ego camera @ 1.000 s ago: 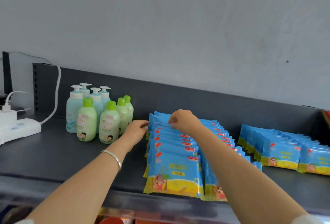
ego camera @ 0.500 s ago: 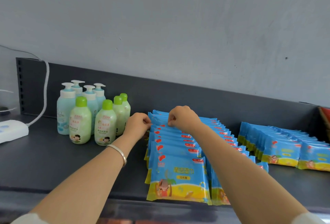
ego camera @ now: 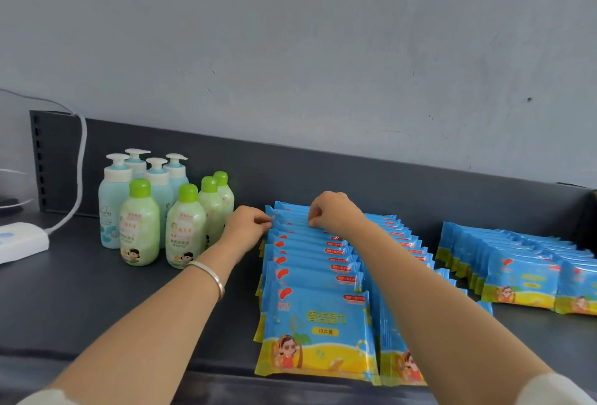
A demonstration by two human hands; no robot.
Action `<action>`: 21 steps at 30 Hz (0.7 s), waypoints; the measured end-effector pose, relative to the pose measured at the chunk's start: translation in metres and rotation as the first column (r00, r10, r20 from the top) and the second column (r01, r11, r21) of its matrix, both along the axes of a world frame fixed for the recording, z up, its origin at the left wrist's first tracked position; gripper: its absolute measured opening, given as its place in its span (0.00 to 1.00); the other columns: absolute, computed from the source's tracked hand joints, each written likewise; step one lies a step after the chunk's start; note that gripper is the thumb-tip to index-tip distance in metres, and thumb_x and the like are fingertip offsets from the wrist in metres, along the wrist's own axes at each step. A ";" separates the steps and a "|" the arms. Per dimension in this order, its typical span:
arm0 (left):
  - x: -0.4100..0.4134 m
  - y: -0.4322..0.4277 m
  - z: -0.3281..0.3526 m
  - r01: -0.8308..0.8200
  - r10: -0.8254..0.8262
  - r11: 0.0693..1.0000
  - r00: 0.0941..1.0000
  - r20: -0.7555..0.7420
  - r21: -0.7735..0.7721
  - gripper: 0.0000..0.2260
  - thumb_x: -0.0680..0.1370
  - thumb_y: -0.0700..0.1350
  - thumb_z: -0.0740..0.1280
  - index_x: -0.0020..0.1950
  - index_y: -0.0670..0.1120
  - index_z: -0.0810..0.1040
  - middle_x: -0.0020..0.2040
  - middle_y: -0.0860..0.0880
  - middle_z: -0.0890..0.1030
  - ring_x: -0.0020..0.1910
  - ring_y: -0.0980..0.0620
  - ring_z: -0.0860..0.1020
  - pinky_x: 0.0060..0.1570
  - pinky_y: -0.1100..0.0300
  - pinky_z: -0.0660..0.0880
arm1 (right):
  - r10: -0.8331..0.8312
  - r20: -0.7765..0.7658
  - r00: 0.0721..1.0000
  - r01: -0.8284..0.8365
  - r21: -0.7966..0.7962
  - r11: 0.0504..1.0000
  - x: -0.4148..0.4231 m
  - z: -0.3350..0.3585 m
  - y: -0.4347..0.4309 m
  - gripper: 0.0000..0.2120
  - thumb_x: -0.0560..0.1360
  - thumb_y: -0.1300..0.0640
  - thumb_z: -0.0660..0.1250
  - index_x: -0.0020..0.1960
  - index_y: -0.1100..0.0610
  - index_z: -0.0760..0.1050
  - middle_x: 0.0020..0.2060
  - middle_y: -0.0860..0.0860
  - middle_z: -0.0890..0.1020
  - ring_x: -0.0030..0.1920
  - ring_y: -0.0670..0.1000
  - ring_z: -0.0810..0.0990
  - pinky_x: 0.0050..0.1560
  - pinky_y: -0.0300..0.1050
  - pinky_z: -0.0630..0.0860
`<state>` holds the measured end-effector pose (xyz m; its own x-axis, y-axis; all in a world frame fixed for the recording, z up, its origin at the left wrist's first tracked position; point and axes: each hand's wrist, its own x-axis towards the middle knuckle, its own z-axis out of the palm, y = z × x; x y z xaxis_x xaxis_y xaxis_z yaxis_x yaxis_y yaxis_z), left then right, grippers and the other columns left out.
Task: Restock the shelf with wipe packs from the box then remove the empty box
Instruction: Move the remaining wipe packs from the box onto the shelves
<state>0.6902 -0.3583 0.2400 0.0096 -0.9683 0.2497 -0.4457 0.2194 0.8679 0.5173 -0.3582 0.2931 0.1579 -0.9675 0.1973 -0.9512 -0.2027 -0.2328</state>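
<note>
Two pinches on one rear wipe pack (ego camera: 290,223): left hand (ego camera: 247,227) at its corner, right hand (ego camera: 332,212) mid-edge.

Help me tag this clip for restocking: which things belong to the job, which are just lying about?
Job: wipe packs in rows, left hand and right hand pinching the rear ones, shelf. Box not in view.
Lying about: green-capped bottles, pump bottles, white power strip, cable.

Bare forearms, pale sleeves (ego camera: 549,390)
A slim silver bangle (ego camera: 210,274) rings the left wrist; cream-white cloth ends near both elbows
</note>
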 end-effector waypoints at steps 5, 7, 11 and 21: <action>0.001 -0.006 -0.003 -0.023 0.024 1.000 0.997 -0.074 0.006 0.07 0.76 0.36 0.67 0.53 0.42 0.78 0.54 0.43 0.79 0.52 0.47 0.77 0.52 0.51 0.77 | 0.019 -0.053 0.998 -0.019 0.001 1.000 0.002 0.001 -0.008 0.06 0.76 0.58 0.67 0.51 0.57 0.80 0.48 0.53 0.82 0.48 0.52 0.80 0.55 0.49 0.79; 0.001 -0.007 -0.003 -0.021 0.026 0.999 0.989 -0.143 0.034 0.14 0.76 0.35 0.66 0.62 0.42 0.73 0.58 0.42 0.76 0.55 0.45 0.76 0.52 0.52 0.76 | 0.031 -0.064 0.997 -0.032 -0.006 0.999 0.003 0.000 -0.010 0.06 0.76 0.58 0.67 0.51 0.57 0.80 0.48 0.53 0.82 0.48 0.52 0.80 0.55 0.49 0.79; -0.001 -0.011 -0.001 -0.013 0.025 0.997 0.986 -0.164 0.072 0.14 0.78 0.33 0.63 0.64 0.39 0.73 0.57 0.39 0.78 0.52 0.46 0.77 0.52 0.52 0.76 | 0.026 0.040 0.999 -0.026 -0.012 1.000 0.000 0.001 -0.013 0.06 0.75 0.60 0.66 0.49 0.58 0.81 0.47 0.54 0.83 0.47 0.53 0.81 0.54 0.49 0.80; -0.005 -0.018 -0.004 0.062 -0.039 0.988 0.986 -0.160 0.141 0.12 0.79 0.38 0.62 0.62 0.42 0.77 0.55 0.43 0.81 0.54 0.45 0.79 0.55 0.49 0.76 | 0.049 -0.048 0.998 -0.049 -0.006 0.999 0.002 0.001 -0.025 0.07 0.76 0.56 0.67 0.53 0.56 0.79 0.51 0.52 0.80 0.48 0.50 0.78 0.54 0.45 0.77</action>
